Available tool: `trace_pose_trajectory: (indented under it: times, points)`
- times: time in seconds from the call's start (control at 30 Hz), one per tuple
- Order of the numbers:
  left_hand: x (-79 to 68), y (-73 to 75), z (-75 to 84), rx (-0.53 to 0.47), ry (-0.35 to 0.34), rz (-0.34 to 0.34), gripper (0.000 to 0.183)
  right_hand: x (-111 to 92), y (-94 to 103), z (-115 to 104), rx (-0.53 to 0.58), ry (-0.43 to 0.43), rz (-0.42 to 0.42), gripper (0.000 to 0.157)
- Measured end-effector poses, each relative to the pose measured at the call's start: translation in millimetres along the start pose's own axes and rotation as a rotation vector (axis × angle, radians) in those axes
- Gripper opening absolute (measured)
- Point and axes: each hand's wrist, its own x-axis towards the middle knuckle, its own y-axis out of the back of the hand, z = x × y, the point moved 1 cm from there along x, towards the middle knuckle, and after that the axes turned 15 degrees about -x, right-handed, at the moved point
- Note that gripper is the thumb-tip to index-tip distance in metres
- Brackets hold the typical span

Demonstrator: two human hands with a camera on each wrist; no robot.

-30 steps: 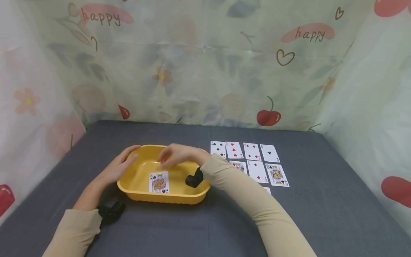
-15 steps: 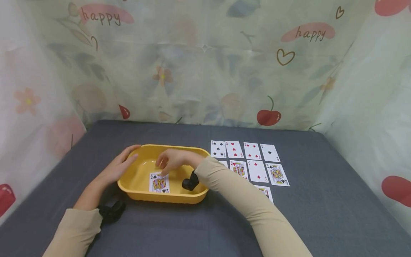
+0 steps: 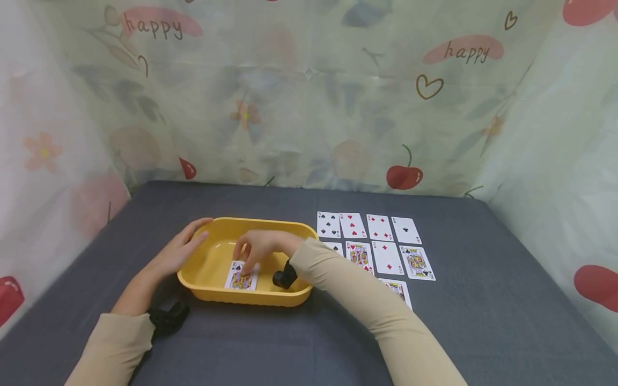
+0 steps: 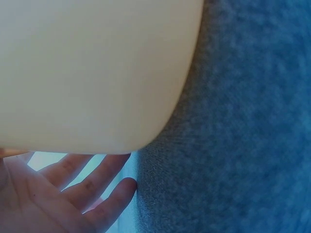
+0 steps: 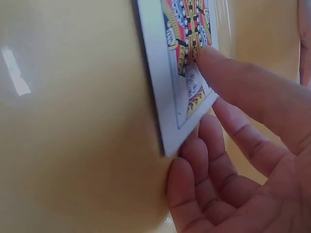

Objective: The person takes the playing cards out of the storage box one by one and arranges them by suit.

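Note:
A yellow plastic basin (image 3: 246,298) stands on the dark cloth, left of the middle in the head view. My right hand (image 3: 263,243) is down inside it, pinching a king of spades playing card (image 3: 234,277). In the right wrist view the thumb (image 5: 228,73) presses on the face of the card (image 5: 170,92), and the other fingers lie behind and below its edge, which is tilted up. My left hand (image 3: 179,250) rests at the basin's left rim. Its fingers (image 4: 92,189) stretch loosely along the outside of the wall in the left wrist view.
Face-up playing cards lie in rows right of the basin, among them a four of diamonds (image 3: 379,228), a two of diamonds (image 3: 387,257) and a king of clubs (image 3: 417,262). My right sleeve (image 3: 357,295) covers part of the nearer cards. A patterned curtain (image 3: 309,134) hangs behind.
My right hand has lowered from above the basin floor onto the king of spades and taken hold of it; the card has shifted slightly right. The left hand stays at the rim.

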Motion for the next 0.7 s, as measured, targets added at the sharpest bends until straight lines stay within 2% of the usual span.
trace_pose_trajectory:
  times: [0.23,0.6,0.7]
  points:
    - [1.0,-0.3,-1.1,0.003,0.000,0.007,0.058,-2,1.5,1,0.015,-0.019,0.001,0.033]
    - [0.2,0.5,-1.0,0.013,0.035,0.006,0.059,-11,11.7,2,0.168,0.019,-0.004,0.028]
    - [0.2,0.8,-0.6,0.011,0.028,0.006,0.058,-15,15.7,3,0.177,0.030,0.022,0.028]
